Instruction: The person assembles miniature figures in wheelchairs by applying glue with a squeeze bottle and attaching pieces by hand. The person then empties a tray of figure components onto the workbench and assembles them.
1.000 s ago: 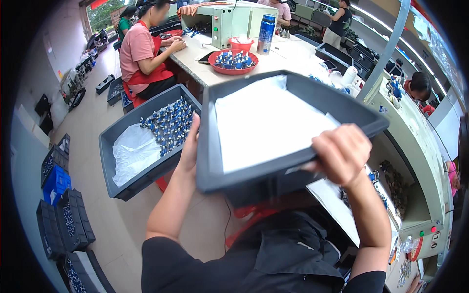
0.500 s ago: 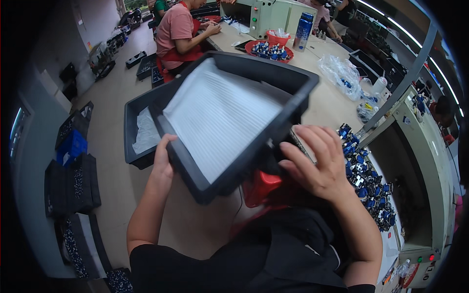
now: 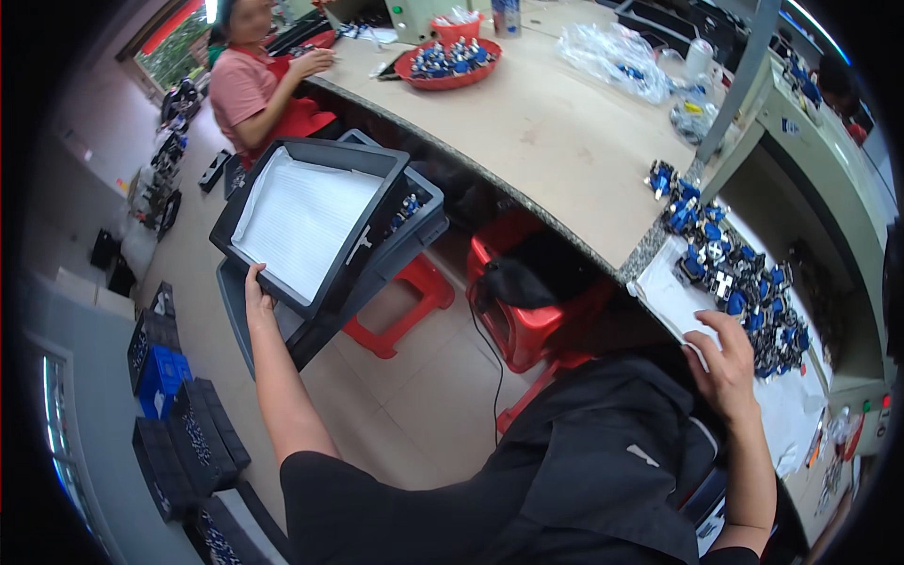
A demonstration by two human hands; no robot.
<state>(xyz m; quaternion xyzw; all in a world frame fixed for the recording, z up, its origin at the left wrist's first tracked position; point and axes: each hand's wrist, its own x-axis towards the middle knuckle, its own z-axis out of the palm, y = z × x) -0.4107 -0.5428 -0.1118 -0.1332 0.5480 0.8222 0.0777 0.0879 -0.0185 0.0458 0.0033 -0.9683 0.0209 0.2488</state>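
A dark grey plastic tray (image 3: 384,200) lined with a ribbed white sheet (image 3: 306,221) is tilted out to the left, above other grey bins (image 3: 414,243). My left hand (image 3: 260,294) grips its near rim, thumb on top and the other fingers hidden under the edge. At the right, my right hand (image 3: 725,367) is open, fingers bent and apart, with nothing visible in it. It hovers by the table edge beside white paper (image 3: 673,294). Just beyond lies a pile of small blue, black and white plastic parts (image 3: 739,278).
Red plastic stools (image 3: 527,325) stand below the long table (image 3: 565,160). A red basket (image 3: 450,79) of similar parts and clear plastic bags (image 3: 617,61) lie on it. A person in pink (image 3: 247,94) sits at the far left. Bins of parts (image 3: 193,433) line the left floor.
The lined tray has moved from in front of me to the left, over the bins, still in my left hand. My right hand has come away from it toward the table edge.
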